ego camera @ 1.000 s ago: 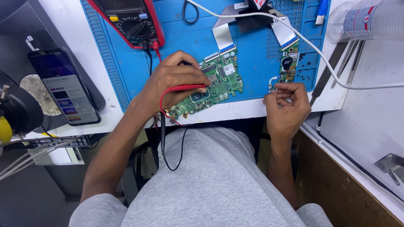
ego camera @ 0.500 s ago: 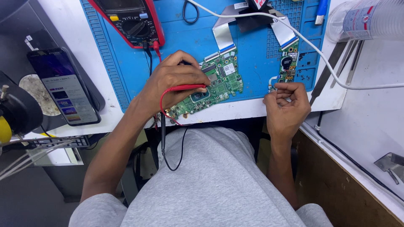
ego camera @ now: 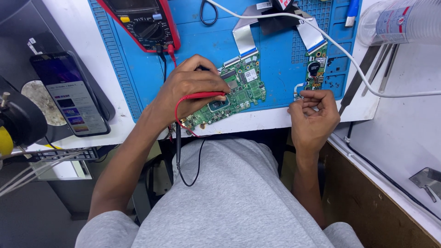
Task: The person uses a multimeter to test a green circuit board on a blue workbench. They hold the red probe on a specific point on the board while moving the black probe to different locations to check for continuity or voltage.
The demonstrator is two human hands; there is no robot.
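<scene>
Left hand: grip clenched on a red probe, its tip down on the green circuit board; the red lead loops off the near edge of the worktop toward the lap
Right hand: fingertips pinched at a small metal part beside the narrow daughter board, near the front right corner of the blue mat; whether anything is truly gripped I cannot tell
Circuit board: lies tilted on the mat, its lower left end reaching past the mat's near edge and close to the worktop's front edge, a flat ribbon cable joined at its top
Multimeter: red-cased, at the far left corner of the mat, both leads plugged in
Phone: screen lit, propped left of the mat
White cable: crosses from the far edge out to the right
Risk, probe: a slip of the tip could bridge neighbouring pins, since the components sit close together
Risk, board: pressure from the probe may nudge it off the front edge, as it rests unclamped
Risk, lead: the hanging loop could snag on a knee and jerk the probe
</scene>
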